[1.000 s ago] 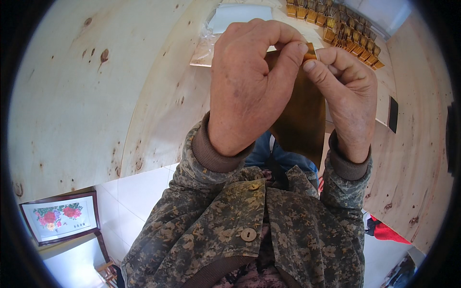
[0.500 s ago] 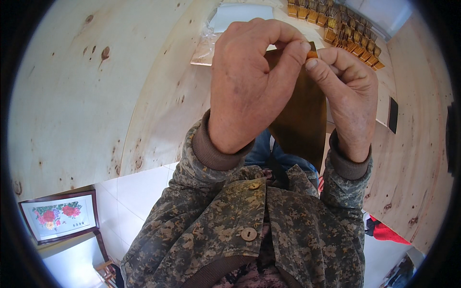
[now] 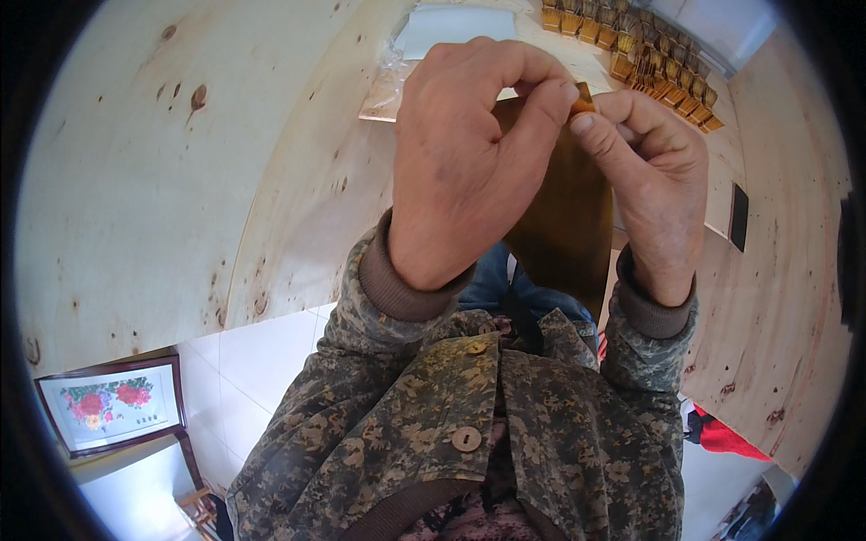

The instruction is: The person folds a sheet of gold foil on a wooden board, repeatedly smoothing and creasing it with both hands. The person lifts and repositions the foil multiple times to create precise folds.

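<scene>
My left hand (image 3: 469,162) and my right hand (image 3: 654,180) are raised close together in front of me. Their fingertips pinch the top edge of a dark golden-brown sheet (image 3: 564,216), which hangs down between the two wrists. A small orange bit (image 3: 584,101) of it shows at the pinch point. Both sleeves are camouflage with brown cuffs. Much of the sheet's top edge is hidden behind my fingers.
A pale plywood table (image 3: 180,180) spreads to the left and right. Rows of several small golden pieces (image 3: 649,54) lie at its far end, beside a clear plastic bag (image 3: 397,81) and a white sheet (image 3: 460,22). A framed flower picture (image 3: 108,410) leans on the white tiled floor.
My hands have barely moved; the fingertips have shifted slightly on the sheet's top edge.
</scene>
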Demonstrator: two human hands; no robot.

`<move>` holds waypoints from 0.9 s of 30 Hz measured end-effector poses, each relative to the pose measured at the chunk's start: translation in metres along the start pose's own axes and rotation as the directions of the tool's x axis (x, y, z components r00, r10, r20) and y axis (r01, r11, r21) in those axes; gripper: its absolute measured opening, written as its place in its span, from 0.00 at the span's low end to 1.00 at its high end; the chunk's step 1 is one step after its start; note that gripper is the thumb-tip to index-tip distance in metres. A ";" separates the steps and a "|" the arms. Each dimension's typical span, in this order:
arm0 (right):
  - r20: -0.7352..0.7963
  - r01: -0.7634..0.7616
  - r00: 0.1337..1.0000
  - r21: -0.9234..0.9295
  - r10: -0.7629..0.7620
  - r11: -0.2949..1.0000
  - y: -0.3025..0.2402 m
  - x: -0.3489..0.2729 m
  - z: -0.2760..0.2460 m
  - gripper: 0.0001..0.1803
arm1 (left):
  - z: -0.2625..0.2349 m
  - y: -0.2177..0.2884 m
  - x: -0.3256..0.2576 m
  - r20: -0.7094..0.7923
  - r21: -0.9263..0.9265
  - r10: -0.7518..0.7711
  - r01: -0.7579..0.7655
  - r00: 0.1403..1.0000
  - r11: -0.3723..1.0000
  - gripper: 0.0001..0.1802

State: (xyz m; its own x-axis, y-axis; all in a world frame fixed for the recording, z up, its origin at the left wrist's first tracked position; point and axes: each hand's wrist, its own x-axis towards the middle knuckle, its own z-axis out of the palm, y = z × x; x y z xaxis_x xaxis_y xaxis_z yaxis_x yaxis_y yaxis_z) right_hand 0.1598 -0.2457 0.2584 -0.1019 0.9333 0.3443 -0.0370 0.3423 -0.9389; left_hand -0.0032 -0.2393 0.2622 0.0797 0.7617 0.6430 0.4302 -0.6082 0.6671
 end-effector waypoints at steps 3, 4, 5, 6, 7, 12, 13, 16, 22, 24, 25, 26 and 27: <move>-0.004 0.012 1.000 0.001 -0.012 1.000 0.000 -0.001 0.001 0.04 | -0.002 -0.002 0.000 0.011 0.012 0.042 -0.042 0.999 0.999 0.07; -0.006 0.024 1.000 0.010 -0.024 1.000 0.000 -0.001 0.001 0.04 | -0.003 -0.003 0.000 0.016 0.018 0.061 -0.061 0.998 0.998 0.07; -0.010 0.020 1.000 -0.006 -0.020 1.000 0.000 -0.001 0.001 0.04 | -0.003 -0.004 0.000 0.013 0.020 0.067 -0.068 0.998 0.998 0.07; -0.012 0.020 1.000 -0.008 -0.020 1.000 0.000 -0.001 0.001 0.04 | -0.002 -0.004 0.000 0.010 0.023 0.074 -0.074 0.997 0.997 0.07; -0.014 0.021 1.000 -0.010 -0.021 1.000 0.000 -0.001 0.001 0.04 | -0.002 -0.005 0.000 0.006 0.025 0.082 -0.082 0.997 0.996 0.07; -0.006 0.025 1.000 -0.018 -0.025 1.000 0.001 -0.001 0.001 0.04 | -0.003 -0.005 0.000 0.013 0.042 0.091 -0.092 0.996 0.995 0.07; -0.009 0.026 1.000 -0.015 -0.026 1.000 0.001 -0.001 0.001 0.04 | -0.003 -0.006 0.000 0.019 0.055 0.106 -0.107 0.994 0.993 0.07; -0.011 0.038 0.999 -0.012 -0.038 0.999 0.002 -0.001 0.001 0.04 | -0.003 -0.006 -0.001 0.017 0.050 0.069 -0.070 0.997 0.996 0.07; -0.007 0.022 1.000 -0.017 -0.022 1.000 0.001 -0.001 0.002 0.03 | -0.003 -0.008 -0.001 0.017 0.050 0.102 -0.103 0.995 0.993 0.06; -0.010 0.025 1.000 -0.025 -0.026 0.999 0.001 -0.002 0.002 0.03 | -0.003 -0.008 -0.001 0.018 0.047 0.098 -0.099 0.995 0.994 0.06; -0.011 0.027 1.000 -0.029 -0.027 0.999 0.000 -0.002 0.002 0.03 | -0.004 -0.008 -0.002 0.018 0.047 0.095 -0.096 0.995 0.994 0.06; -0.011 0.028 1.000 -0.028 -0.028 0.999 0.000 -0.002 0.002 0.03 | -0.004 -0.008 -0.002 0.017 0.048 0.088 -0.088 0.996 0.995 0.06; -0.012 0.028 1.000 -0.027 -0.029 0.999 0.000 -0.002 0.002 0.03 | -0.004 -0.007 -0.002 0.016 0.049 0.080 -0.081 0.997 0.996 0.06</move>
State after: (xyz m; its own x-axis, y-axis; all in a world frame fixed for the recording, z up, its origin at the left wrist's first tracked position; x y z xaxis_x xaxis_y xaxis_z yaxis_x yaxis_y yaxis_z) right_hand 0.1576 -0.2477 0.2574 -0.0891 0.9244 0.3709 -0.0127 0.3713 -0.9284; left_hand -0.0098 -0.2376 0.2571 0.1281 0.7139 0.6884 0.4658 -0.6561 0.5937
